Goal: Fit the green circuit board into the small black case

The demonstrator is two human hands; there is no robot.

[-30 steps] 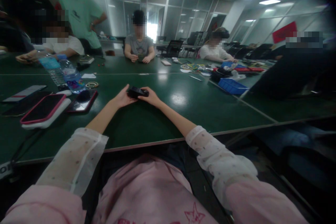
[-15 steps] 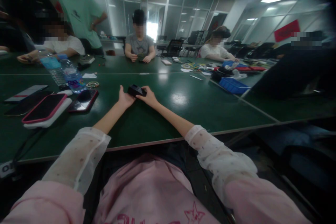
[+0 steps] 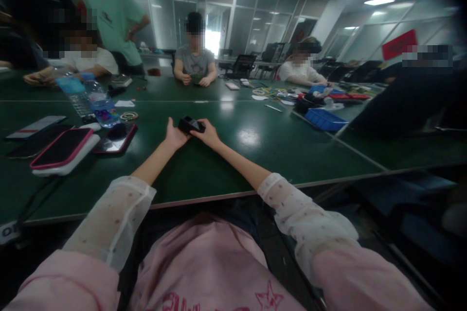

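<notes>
A small black box-like object (image 3: pixel 189 125) with a greyish panel on its top sits between my two hands, just over the green table. My left hand (image 3: pixel 176 137) is palm up under its left end, thumb pointing up and apart from it; the other fingers are mostly hidden beneath the object. From the right, my right hand (image 3: pixel 208 134) grips the object's near right end with bent fingers. I cannot make out what kind of device it is.
On the left of the table (image 3: pixel 226 165) lie several phones, one a pink-rimmed phone (image 3: pixel 62 148), beside a water bottle (image 3: pixel 100 102) and a tape-like ring (image 3: pixel 129 116). A blue tray (image 3: pixel 326 119) and loose cables (image 3: pixel 272 92) are at the right. Other people sit around.
My view has shifted very slightly. Both hands keep the black object in almost the same place, its top tilted a little more into view.
</notes>
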